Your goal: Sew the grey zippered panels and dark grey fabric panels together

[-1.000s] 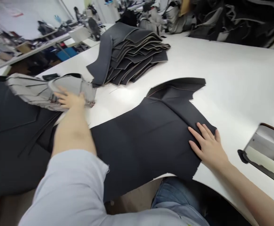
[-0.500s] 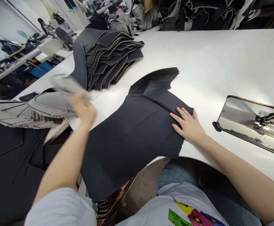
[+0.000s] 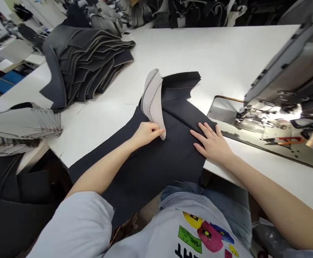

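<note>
Pale fabric piece lies over the upper part of a dark fabric panel on the white counter, narrow and curved like a crescent, with raised seams along its length. Its long axis points away from the person and slightly left, tapering to a tip at the near end. The left hand pinches that tip between thumb and curled fingers; the right hand rests flat on the panel's right edge, fingers spread. The panel is smooth and matte, with a folded, stitched flap at its far end. A layered dark stack and a pale seamed stack lie to the left; a sewing machine and orange-handled snips are at right. Black capitals on the shirt are cut off; its smaller print is illegible.
</note>
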